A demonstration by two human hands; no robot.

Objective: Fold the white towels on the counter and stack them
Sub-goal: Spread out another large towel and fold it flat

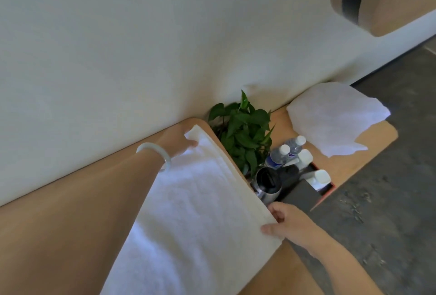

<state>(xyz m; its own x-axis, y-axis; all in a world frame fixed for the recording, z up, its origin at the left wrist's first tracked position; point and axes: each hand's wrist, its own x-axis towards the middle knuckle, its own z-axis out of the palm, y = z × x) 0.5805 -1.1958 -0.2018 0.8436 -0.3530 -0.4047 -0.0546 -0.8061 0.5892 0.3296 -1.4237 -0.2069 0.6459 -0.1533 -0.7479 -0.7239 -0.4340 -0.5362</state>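
Left hand (181, 145) reaches out to frame centre, grip pinching the far corner of the white towel (200, 212), right hand (289, 224) at lower right pinching its near corner, towel spread across the table (59, 235).

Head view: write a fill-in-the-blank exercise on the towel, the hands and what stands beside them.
1. The left hand and the right hand each hold a ____ of the white towel.
2. A pale bangle sits on the ____ wrist.
3. The leafy plant beside the towel is ____ in colour.

Missing words: corner; left; green.
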